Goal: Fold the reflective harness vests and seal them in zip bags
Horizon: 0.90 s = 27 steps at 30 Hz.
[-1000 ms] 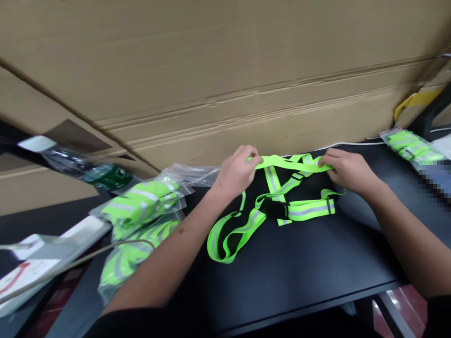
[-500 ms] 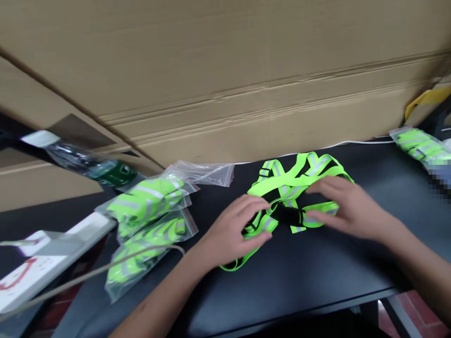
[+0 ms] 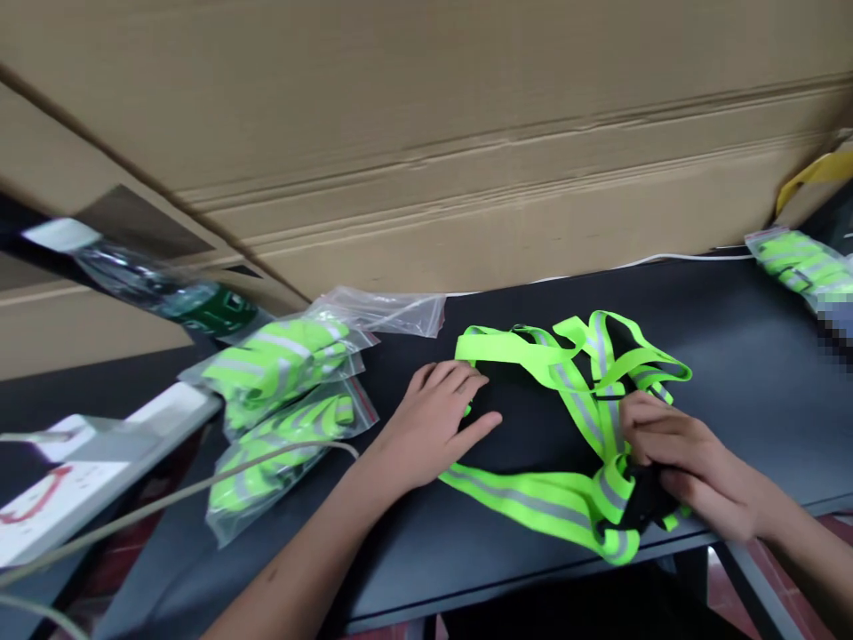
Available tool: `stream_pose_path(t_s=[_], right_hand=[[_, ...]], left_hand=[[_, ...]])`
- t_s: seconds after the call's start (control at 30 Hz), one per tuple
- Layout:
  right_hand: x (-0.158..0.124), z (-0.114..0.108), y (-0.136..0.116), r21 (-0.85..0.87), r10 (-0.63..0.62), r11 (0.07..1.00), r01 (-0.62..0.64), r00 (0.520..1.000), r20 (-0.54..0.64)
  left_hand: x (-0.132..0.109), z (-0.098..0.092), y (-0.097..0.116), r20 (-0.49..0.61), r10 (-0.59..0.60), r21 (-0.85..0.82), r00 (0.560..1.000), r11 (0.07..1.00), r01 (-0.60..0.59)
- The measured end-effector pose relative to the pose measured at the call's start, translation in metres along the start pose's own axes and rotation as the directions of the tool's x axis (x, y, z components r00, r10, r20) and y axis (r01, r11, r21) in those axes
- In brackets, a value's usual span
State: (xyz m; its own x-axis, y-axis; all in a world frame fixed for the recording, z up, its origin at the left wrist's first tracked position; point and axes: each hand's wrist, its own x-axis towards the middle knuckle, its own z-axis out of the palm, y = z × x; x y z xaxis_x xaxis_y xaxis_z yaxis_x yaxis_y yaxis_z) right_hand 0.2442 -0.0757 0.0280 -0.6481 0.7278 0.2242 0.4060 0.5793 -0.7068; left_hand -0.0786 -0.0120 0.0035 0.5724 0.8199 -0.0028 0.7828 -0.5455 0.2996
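A neon-green reflective vest [image 3: 533,502] made of straps with grey stripes lies spread on the black table, its straps forming a loose loop. My right hand [image 3: 697,467] is closed on its right side, gripping near a black part [image 3: 643,498] of the straps close to the table's front edge. Over the left end of the vest rests my left hand [image 3: 443,422], palm down, fingers stretched and thumb apart. That hand hides part of the strap beneath it. A small black buckle [image 3: 606,394] shows just left of my right fingers.
Bagged green reflective vests [image 3: 280,356] lie at the left, with a flat clear zip bag [image 3: 393,311] behind them. A power strip [image 3: 153,422], a cable [image 3: 200,493] and a plastic bottle [image 3: 166,293] are farther left. Cardboard boxes [image 3: 466,116] wall the back. Another bagged vest [image 3: 800,262] lies right.
My right hand has moved right and toward me, drawing the black part and straps with it. The vest is now spread wider. My left hand has shifted little.
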Motion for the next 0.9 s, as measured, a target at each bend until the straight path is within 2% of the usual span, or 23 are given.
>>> stream_pose_path(t_s=[0.07,0.13,0.23,0.33,0.4,0.5,0.57,0.6,0.67,0.77,0.83,0.9], right_hand=[[-0.015,0.008,0.008,-0.092,-0.030,0.995,0.032,0.999,0.016],[-0.027,0.012,0.016,-0.155,-0.009,0.988,0.016,0.999,0.043],[-0.038,0.009,0.021,-0.182,0.069,0.981,-0.059,0.997,0.045],[-0.040,0.002,0.022,-0.213,0.149,0.968,-0.133,0.987,0.061],[-0.037,0.001,0.021,-0.242,0.238,0.947,-0.211,0.967,0.092],[-0.024,0.003,0.017,-0.330,0.424,0.869,-0.368,0.898,0.116],[-0.014,0.006,0.015,-0.403,0.496,0.816,-0.414,0.860,0.119],[-0.008,0.009,0.014,-0.443,0.503,0.798,-0.408,0.856,0.117],[0.001,0.016,0.014,-0.527,0.458,0.775,-0.350,0.885,0.086],[0.009,0.032,0.017,-0.613,0.256,0.765,-0.199,0.967,0.006],[0.011,0.041,0.018,-0.649,0.103,0.752,-0.117,0.993,-0.060],[0.012,0.046,0.018,-0.677,0.001,0.733,-0.069,0.995,-0.100]], left_hand=[[0.001,0.004,0.000,-0.046,-0.070,0.091,0.997,0.993,0.073],[0.003,0.007,-0.001,-0.096,-0.165,0.178,0.982,0.967,0.180],[0.006,0.006,-0.005,-0.137,-0.350,0.238,0.927,0.897,0.374],[0.014,0.000,-0.009,-0.137,-0.488,0.242,0.862,0.827,0.507],[0.023,-0.005,-0.011,-0.146,-0.532,0.237,0.834,0.800,0.552],[0.043,-0.015,-0.009,-0.143,-0.584,0.220,0.799,0.768,0.601],[0.062,-0.020,-0.009,-0.131,-0.626,0.202,0.769,0.742,0.639],[0.072,-0.022,-0.009,-0.133,-0.632,0.198,0.763,0.738,0.646],[0.096,-0.024,-0.009,-0.130,-0.636,0.190,0.760,0.737,0.649],[0.129,-0.019,-0.010,-0.081,-0.656,0.171,0.750,0.732,0.659],[0.146,-0.012,-0.010,-0.083,-0.608,0.132,0.789,0.778,0.614],[0.156,-0.004,-0.009,-0.071,-0.512,0.080,0.856,0.852,0.517]])
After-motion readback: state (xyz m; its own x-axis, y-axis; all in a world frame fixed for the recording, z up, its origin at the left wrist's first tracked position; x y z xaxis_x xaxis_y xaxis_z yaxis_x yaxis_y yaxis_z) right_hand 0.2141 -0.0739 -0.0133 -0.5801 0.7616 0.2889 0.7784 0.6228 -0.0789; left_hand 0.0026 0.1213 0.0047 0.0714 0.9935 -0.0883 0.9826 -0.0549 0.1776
